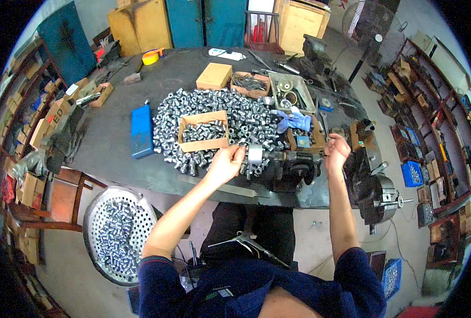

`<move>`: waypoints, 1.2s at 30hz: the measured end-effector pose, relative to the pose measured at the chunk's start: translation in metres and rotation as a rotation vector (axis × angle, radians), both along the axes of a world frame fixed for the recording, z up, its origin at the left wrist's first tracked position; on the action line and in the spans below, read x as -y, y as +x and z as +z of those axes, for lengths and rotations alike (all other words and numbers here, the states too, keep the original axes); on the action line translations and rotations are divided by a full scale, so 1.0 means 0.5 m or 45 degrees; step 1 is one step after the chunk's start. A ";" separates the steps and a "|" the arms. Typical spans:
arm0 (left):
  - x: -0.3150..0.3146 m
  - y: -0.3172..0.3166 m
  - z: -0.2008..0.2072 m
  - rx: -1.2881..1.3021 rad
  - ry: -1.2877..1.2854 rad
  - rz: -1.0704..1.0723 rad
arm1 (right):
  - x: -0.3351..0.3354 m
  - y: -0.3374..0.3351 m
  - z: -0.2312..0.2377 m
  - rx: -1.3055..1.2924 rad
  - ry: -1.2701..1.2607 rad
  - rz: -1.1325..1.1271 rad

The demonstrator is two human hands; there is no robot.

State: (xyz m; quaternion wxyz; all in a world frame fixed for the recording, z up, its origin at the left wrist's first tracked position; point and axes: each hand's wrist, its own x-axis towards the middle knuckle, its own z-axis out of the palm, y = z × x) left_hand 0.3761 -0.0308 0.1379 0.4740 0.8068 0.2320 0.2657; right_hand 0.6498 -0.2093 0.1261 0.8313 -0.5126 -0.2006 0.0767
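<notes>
My left hand is closed, its fingertips pinched at the left face of a silver metal cylinder; whatever lies between them is too small to make out. That cylinder sits on the left end of a dark bench-mounted fixture at the table's near edge. On the fixture's right side, my right hand is raised with curled fingers, and what it grips is hidden. Beyond my left hand, a cardboard box of small metal fittings stands within a large heap of similar shiny fittings.
A blue box borders the heap on the left. Blue gloves and a grey tray of rings lie beyond the fixture. A dark vise-like machine stands right. Below left, a perforated round seat carries more fittings.
</notes>
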 end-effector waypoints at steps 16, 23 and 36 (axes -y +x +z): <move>-0.098 -0.006 -0.013 -0.011 0.180 0.227 | 0.088 -0.044 -0.185 -0.330 -0.272 -0.171; -0.198 -0.094 -0.003 -0.140 0.537 0.611 | 0.104 -0.036 -0.211 -0.297 -0.180 -0.081; -0.106 -0.692 -0.214 -1.248 0.412 1.138 | 0.133 -0.041 -0.202 -0.312 -0.130 0.062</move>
